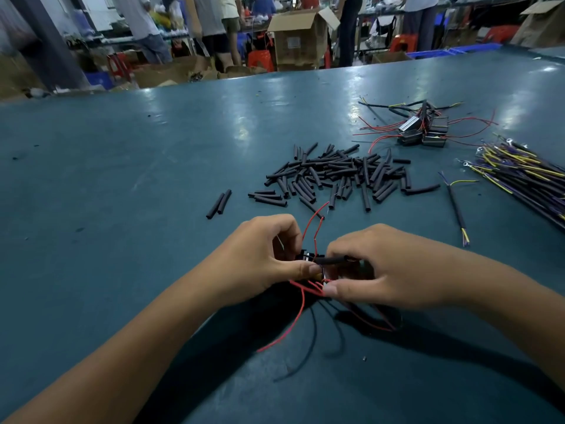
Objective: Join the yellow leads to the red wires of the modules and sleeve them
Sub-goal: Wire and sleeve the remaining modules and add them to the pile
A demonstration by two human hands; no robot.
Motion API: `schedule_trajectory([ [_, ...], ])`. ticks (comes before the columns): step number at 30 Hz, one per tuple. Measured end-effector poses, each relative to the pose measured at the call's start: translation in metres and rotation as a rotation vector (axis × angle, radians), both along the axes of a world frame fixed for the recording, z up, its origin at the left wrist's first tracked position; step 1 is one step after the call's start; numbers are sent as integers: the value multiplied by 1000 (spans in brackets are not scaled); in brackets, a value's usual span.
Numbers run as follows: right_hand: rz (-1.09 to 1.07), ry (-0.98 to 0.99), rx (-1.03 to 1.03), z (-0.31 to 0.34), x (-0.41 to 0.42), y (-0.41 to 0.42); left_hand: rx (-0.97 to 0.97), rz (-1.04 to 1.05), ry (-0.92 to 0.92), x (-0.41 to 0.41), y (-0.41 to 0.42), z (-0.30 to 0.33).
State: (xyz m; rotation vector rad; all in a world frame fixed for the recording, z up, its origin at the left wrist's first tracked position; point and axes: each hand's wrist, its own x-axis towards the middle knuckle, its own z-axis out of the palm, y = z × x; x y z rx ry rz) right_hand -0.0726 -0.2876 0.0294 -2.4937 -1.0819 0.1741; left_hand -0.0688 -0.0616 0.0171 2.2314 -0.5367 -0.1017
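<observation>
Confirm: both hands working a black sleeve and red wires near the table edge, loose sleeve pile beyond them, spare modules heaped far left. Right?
Not quite. The head view shows the spare modules heaped far right, not left, beside the yellow leads. The rest holds: left hand and right hand work a black sleeve and red wires, with the loose sleeve pile beyond.

Both hands, left hand (266, 255) and right hand (376, 267), pinch a black sleeve (331, 260) among red wires (308, 289).

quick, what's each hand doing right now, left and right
Left hand: fingers curled, pinching the black module with its red wires.
Right hand: fingers curled, gripping the black sleeve.
</observation>
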Motion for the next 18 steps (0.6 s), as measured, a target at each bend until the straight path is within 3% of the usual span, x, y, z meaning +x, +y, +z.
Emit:
schedule_trajectory([
  [2, -5, 16, 40, 5, 3, -6, -4, 0, 14, -1, 0, 1],
  [9, -69, 65, 490, 3, 7, -4, -5, -10, 15, -2, 1, 1],
  [15, -143, 61, 578, -6, 7, 2, -40, -17, 48, -3, 1, 1],
  [18, -121, 86, 528, -6, 6, 3, -58, 5, 45, -4, -1, 1],
])
